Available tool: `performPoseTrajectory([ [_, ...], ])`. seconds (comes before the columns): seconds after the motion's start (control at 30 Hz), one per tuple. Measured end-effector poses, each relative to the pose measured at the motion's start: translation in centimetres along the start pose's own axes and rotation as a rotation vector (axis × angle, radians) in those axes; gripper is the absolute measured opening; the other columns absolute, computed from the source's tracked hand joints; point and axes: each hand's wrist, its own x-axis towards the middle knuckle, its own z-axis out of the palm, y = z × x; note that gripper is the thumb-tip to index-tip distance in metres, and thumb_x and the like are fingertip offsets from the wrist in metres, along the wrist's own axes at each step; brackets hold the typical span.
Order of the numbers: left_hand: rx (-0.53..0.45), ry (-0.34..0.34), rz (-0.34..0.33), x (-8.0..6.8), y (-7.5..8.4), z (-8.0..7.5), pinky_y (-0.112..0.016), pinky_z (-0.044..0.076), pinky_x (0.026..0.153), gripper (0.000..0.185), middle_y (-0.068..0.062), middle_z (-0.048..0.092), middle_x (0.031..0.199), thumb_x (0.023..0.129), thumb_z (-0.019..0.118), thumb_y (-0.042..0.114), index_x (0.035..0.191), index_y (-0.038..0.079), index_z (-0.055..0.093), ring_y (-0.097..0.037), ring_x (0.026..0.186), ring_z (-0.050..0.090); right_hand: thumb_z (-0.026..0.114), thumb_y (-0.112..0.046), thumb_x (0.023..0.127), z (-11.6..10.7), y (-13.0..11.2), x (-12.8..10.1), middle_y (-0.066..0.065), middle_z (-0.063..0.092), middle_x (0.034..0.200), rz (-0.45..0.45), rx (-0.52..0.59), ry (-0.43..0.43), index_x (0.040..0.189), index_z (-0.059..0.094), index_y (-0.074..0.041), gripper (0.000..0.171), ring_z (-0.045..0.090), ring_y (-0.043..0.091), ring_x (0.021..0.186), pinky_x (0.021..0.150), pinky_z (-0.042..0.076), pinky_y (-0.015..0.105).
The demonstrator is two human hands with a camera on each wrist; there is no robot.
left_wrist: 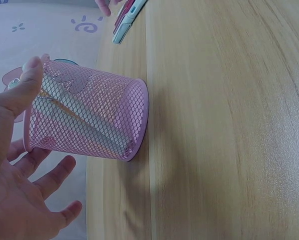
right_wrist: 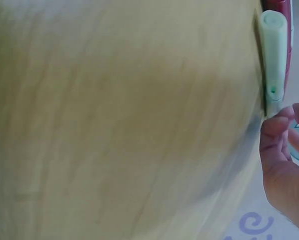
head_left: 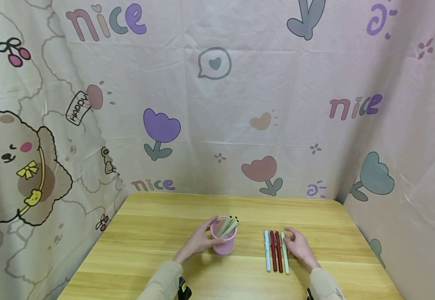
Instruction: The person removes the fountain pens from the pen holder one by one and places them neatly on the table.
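Right of the lower centre of the frame, the right hand point(head_left: 299, 246) pinches the upper end of a pale green pen point(head_left: 286, 259) beside two dark red pens point(head_left: 279, 259) and a light blue pen point(head_left: 267, 255) on the wooden table point(head_left: 142, 233). At lower centre, the left hand point(head_left: 198, 239) grips a pink mesh cup point(head_left: 223, 249) holding leaning pens point(head_left: 233, 226). Printed cloth point(head_left: 202, 104) hangs behind.

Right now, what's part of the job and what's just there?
Likely job:
pink mesh cup, gripped by the left hand
pale pens inside it
light green pen, right hand touching it
two dark red pens
light blue pen

Just there:
wooden table
printed cloth
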Motion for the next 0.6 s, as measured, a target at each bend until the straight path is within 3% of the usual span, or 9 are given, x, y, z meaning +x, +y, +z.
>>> performPoseTrajectory([
  [0.2, 0.001, 0.002, 0.002, 0.1, 0.0, 0.1, -0.069, 0.044, 0.107, 0.094, -0.028, 0.048, 0.150, 0.080, 0.086, 0.033, 0.153, 0.001, 0.037, -0.050, 0.131, 0.053, 0.064, -0.008, 0.094, 0.1, -1.1, 0.1, 0.009, 0.060, 0.089, -0.031, -0.038, 0.065, 0.132, 0.057, 0.006, 0.041, 0.052, 0.011, 0.066, 0.053, 0.045, 0.020],
  [0.4, -0.007, -0.001, 0.005, 0.1, 0.0, 0.1, -0.069, 0.043, 0.107, 0.094, -0.028, 0.048, 0.150, 0.080, 0.086, 0.032, 0.153, 0.000, 0.037, -0.050, 0.131, 0.053, 0.064, -0.007, 0.093, 0.7, -2.4, 0.2, 0.010, 0.061, 0.094, -0.045, 0.023, 0.097, 0.129, 0.061, 0.003, 0.037, 0.051, 0.008, 0.062, 0.050, 0.045, 0.020],
  [0.6, -0.006, 0.000, 0.011, 0.0, 0.0, 0.0, -0.069, 0.043, 0.107, 0.093, -0.028, 0.047, 0.150, 0.080, 0.086, 0.032, 0.153, -0.001, 0.036, -0.050, 0.131, 0.053, 0.065, -0.005, 0.092, 1.8, -4.3, 0.1, 0.009, 0.063, 0.091, -0.118, 0.069, 0.126, 0.121, 0.066, 0.003, 0.031, 0.051, 0.004, 0.064, 0.052, 0.045, 0.018],
])
